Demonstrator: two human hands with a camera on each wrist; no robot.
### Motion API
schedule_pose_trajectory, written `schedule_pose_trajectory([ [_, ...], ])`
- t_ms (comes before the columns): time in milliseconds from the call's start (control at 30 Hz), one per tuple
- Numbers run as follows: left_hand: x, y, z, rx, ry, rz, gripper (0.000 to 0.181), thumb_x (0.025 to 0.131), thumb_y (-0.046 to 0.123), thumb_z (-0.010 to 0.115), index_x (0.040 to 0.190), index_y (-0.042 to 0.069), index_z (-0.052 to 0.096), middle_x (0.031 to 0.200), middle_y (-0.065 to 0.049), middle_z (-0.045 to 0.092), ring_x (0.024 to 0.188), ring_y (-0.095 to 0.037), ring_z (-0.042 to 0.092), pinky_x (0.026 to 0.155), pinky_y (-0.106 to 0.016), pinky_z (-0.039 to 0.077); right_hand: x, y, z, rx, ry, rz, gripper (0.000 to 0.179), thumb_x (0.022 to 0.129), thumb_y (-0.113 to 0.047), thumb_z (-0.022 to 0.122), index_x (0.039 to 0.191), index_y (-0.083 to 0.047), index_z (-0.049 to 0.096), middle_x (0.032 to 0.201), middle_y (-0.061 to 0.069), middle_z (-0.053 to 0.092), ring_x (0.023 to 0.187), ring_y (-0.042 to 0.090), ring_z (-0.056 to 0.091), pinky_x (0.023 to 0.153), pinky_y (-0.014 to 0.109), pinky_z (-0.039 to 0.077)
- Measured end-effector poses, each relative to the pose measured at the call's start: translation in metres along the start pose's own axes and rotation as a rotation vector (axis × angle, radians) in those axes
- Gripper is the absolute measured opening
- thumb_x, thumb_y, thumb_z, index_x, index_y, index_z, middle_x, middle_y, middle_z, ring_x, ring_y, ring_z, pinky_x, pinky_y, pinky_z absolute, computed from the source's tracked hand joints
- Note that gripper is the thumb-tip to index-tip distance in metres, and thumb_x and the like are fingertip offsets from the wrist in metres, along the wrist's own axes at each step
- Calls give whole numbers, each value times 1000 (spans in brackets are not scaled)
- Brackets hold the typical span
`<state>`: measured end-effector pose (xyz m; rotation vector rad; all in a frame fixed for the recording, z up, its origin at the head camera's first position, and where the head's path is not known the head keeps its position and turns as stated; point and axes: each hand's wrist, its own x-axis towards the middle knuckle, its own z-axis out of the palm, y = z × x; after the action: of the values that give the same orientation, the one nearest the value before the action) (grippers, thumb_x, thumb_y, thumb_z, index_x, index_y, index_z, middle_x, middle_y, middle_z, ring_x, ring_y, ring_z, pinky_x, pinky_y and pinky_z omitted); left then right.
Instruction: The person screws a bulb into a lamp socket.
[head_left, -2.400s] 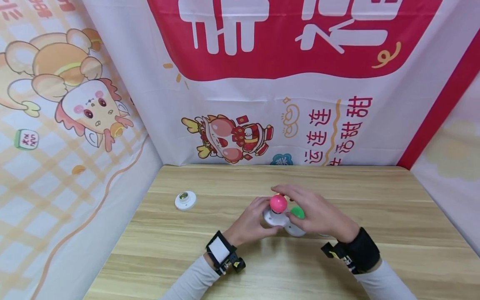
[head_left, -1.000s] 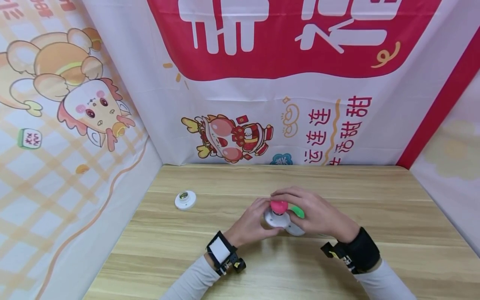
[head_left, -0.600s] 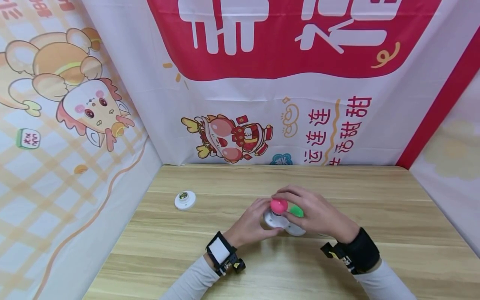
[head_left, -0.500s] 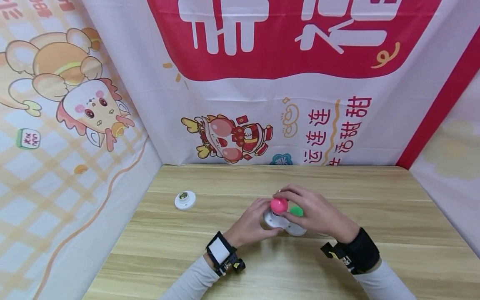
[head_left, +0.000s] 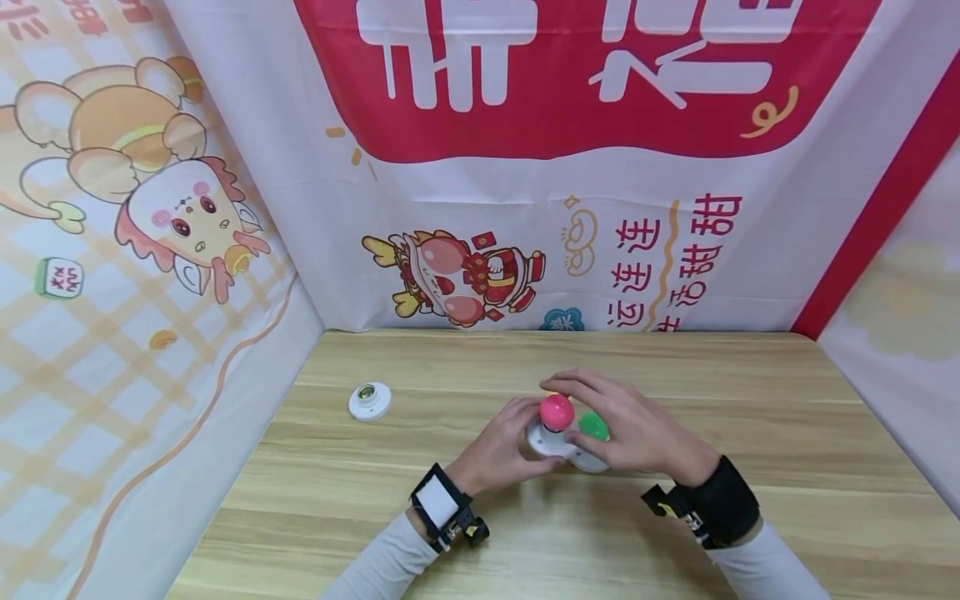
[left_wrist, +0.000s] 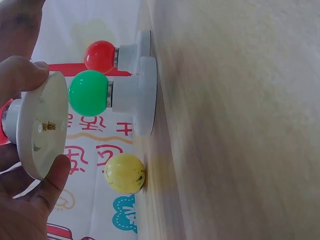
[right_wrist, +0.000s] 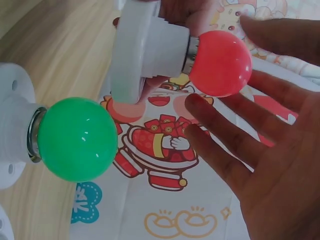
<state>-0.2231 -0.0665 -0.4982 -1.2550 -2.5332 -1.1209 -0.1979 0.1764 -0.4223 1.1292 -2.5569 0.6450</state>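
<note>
1. Head view, centre: the right hand (head_left: 637,425) partly covers the green bulb (head_left: 594,426).
2. Left wrist view, left edge: pink bulb (left_wrist: 2,129) cut off.
3. Right wrist view, lower left corner: white base (right_wrist: 7,228) mostly cut off.
4. Head view, top: white lettering (head_left: 390,21) cut off.

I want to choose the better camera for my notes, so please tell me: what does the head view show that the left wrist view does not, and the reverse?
Only the head view: the empty white holder on the table's left side, and the black band on the right wrist.

Only the left wrist view: brass-coloured fittings inside the held holder's underside, and a red bulb beside the green one.

Both: the left hand gripping that holder, its pinkish-red bulb, the green bulb and the table.
</note>
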Motion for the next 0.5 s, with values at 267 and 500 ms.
schedule_pose_trajectory([
  [267,1,0,-1,-18,0,25,83,88,30,90,157,13,48,157,-4,57,145,-19,52,119,-35,51,0,0,-1,61,-23,-38,59,88,-3,81,143,-20,66,147,-2,65,137,23,62,113,50,56],
  [500,1,0,0,-29,4,43,79,88,27,90,155,10,51,155,-5,58,143,-20,54,118,-34,52,1,-1,0,47,1,-36,51,89,-9,85,137,-20,70,139,-1,69,129,22,67,107,48,60],
])
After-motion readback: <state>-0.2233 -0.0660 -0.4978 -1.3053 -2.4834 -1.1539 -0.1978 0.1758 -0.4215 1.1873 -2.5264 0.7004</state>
